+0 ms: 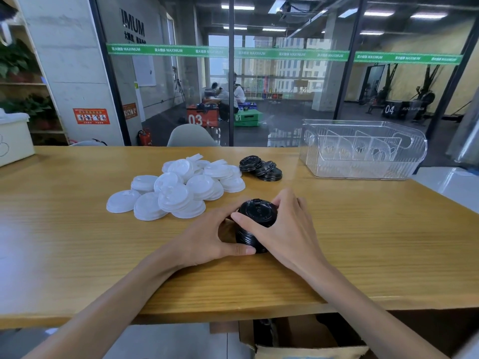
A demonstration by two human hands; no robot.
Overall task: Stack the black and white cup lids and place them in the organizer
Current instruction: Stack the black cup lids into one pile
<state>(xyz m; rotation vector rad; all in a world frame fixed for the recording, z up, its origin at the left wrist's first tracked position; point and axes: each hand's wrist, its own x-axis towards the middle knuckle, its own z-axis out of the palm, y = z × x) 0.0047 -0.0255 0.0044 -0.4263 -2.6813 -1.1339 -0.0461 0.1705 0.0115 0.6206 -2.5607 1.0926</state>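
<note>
Head view: we see the wooden surface [77,242], the clear organizer [363,149] far right, a white lid pile [178,187], and loose black lids [261,168]. Our left hand [204,239] and right hand [287,229] each grip the black lid stack [255,224] near the front edge.

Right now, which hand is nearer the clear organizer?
Right. The right hand grips the black lid stack on the side toward the clear organizer; the left hand holds the stack's far side.
</note>
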